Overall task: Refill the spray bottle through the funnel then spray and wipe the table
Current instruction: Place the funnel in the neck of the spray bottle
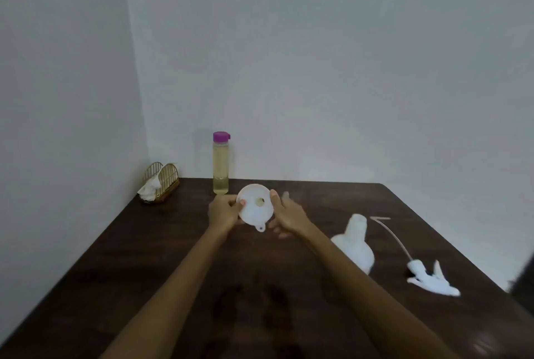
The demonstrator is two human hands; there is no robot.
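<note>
Left hand (224,212) pinches the funnel (255,206) rim at table (144,243) centre; right hand (286,215), fingers relaxed, touches its opposite edge. Spray bottle (356,243) lies uncapped at 4 o'clock. Risk: the one-sided pinch may let the funnel tip.

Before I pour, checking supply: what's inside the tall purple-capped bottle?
The bottle holds pale yellowish liquid, nearly full to below its closed purple cap. Nothing else shows inside.

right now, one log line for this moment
left hand grips funnel | right hand open beside it | spray bottle uncapped, lying on table | sprayer head apart
</note>
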